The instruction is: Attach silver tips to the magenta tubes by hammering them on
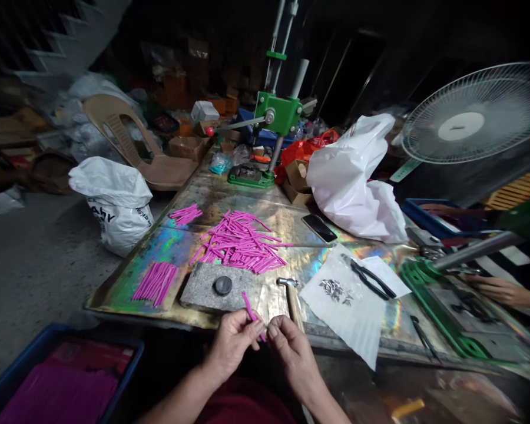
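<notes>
My left hand pinches a thin pink tube between thumb and fingers, and the tube slants with its upper end pointing away from me. Close by its lower end, my right hand is closed in a pinch; whatever sits between those fingertips is too small to make out. Beyond my hands lies a grey stone block with a dark round metal piece on top. A hammer rests right of the block. Small metal pieces lie on a white sheet farther right.
Behind the block is a big heap of pink tubes, with smaller bunches to its left. Pliers, a phone, a white plastic bag and a green press stand about. At right, another person's hand is near a second green press.
</notes>
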